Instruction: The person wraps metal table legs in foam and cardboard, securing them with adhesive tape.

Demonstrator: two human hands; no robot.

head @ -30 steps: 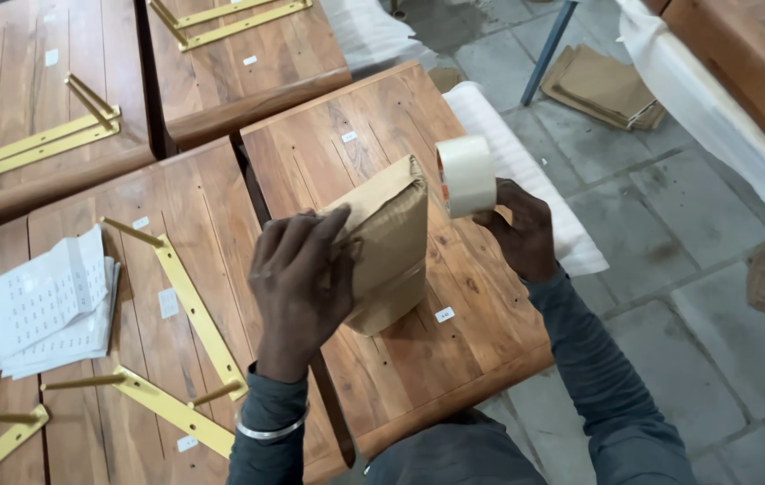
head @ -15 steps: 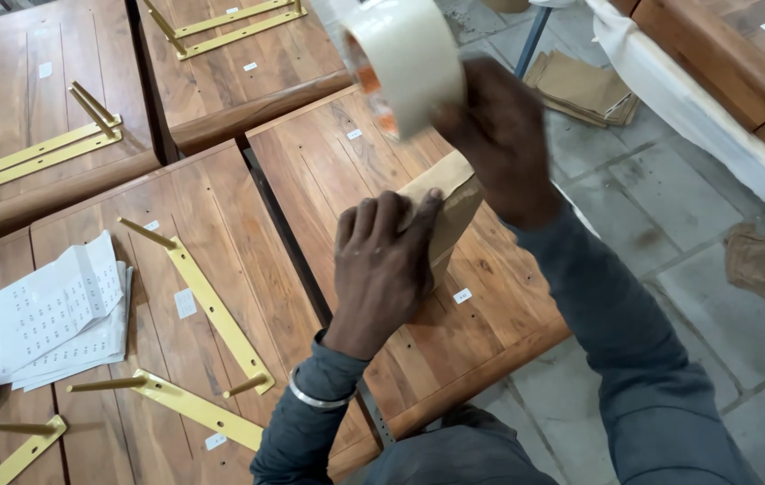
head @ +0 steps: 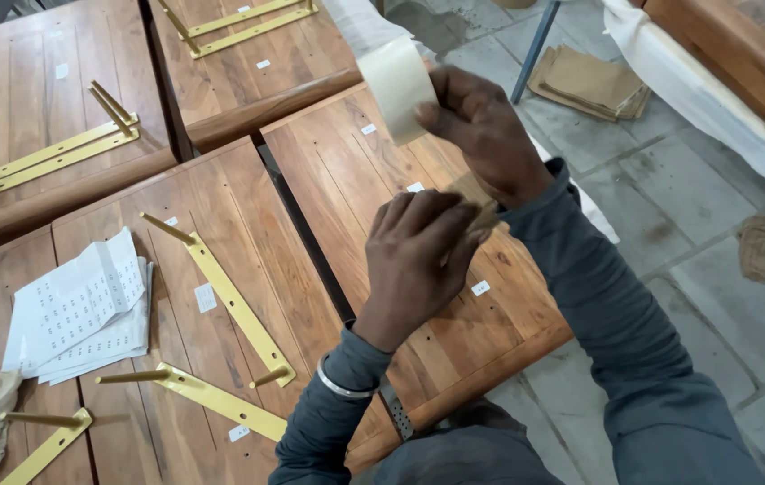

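the right hand (head: 481,135) grips a tape roll (head: 398,88) above the worktop (head: 347,180); the left hand (head: 418,256) closes on a small brown paper packet (head: 475,196), near the worktop's floor-side edge. the roll sits lower than before.

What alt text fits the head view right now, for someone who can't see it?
Over a wooden tabletop, the right hand holds a roll of tape while the left hand covers a small brown paper packet. Brass brackets and printed sheets lie on nearby panels.
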